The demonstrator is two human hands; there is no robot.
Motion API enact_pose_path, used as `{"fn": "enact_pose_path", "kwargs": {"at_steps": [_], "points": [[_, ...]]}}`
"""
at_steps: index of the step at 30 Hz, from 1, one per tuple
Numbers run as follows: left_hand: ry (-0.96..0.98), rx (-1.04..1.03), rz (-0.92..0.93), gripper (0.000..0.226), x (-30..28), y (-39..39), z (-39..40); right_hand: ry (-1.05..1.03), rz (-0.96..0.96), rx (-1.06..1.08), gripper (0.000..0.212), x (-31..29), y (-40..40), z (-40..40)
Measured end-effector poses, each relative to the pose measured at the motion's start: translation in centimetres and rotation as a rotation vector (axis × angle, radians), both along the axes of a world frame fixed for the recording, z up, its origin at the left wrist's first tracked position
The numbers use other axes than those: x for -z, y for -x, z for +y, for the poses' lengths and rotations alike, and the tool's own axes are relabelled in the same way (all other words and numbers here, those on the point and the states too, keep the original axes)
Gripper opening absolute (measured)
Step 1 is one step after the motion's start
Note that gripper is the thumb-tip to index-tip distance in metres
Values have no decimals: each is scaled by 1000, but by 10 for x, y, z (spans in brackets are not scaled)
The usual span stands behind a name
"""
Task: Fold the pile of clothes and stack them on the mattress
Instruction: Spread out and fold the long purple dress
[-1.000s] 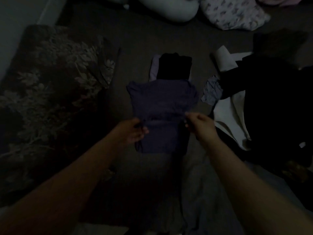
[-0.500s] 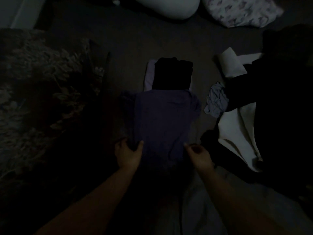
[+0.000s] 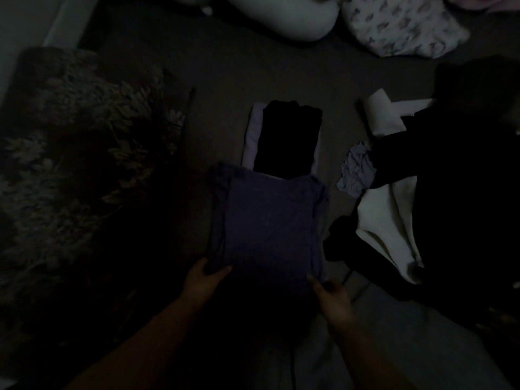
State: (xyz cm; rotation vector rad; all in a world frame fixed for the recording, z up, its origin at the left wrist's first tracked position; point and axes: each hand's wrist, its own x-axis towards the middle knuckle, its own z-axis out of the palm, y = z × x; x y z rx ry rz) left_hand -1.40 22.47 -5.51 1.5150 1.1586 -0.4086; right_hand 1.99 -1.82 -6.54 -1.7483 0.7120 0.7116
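The room is very dim. A dark, plain mattress [image 3: 230, 77] fills most of the view, its cover smooth and matte. At the far left a pale wall [image 3: 25, 29] shows, and below it lies a thick blanket [image 3: 84, 153] with a leaf or flower pattern, rumpled and plush-looking. Along the top edge rest a smooth white pillow [image 3: 295, 18] and, to its right, a patterned pillow [image 3: 405, 29] with small prints.

In the middle lies a purple shirt [image 3: 270, 220], soft knit, folded into a rough rectangle with its side layers turned in. The left hand [image 3: 202, 282] grips its near left corner, thumb on top of the cloth and fingers tucked under the edge. The right hand [image 3: 329, 296] pinches the near right corner, fingers curled at the hem. Both forearms reach in from the bottom of the view.

Just beyond the shirt, touching its far edge, sits a stack [image 3: 284, 139]: a black folded piece on top of a pale lilac one, both neat and flat.

To the right lies the pile [image 3: 439, 175], loose and heaped: black garments over a cream cloth [image 3: 385, 226], with a small crumpled grey-blue piece [image 3: 356, 173] at its left edge. A paler sheet [image 3: 408, 347] covers the near right part of the bed.
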Motion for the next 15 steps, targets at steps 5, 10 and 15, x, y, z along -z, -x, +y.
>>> {"fn": "enact_pose_path", "kwargs": {"at_steps": [5, 10, 15], "points": [[136, 38, 62, 62, -6, 76, -6, -126, 203, -71, 15, -19, 58, -27], [82, 61, 90, 29, -19, 130, -32, -201, 240, -69, 19, -30, 101, -42], [103, 42, 158, 33, -34, 159, -44, -235, 325, -39, 22, -42, 125, -48]]}}
